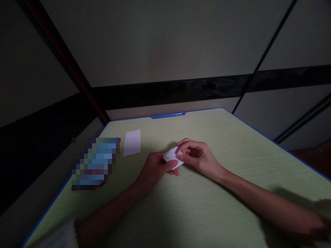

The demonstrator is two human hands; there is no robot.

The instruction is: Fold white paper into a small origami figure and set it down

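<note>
A small folded white paper (172,156) is held between both hands just above the pale green table (227,179). My left hand (156,168) grips its lower left side, thumb lying across the paper. My right hand (198,155) pinches its upper right edge with fingertips curled in. Both forearms reach in from the bottom edge of the view.
A white rectangular slip of paper (132,142) lies flat at the far left of the table. Beside it, near the left edge, sits a blurred bluish object (95,162). The table has a blue rim (168,115); dim walls and dark beams stand behind.
</note>
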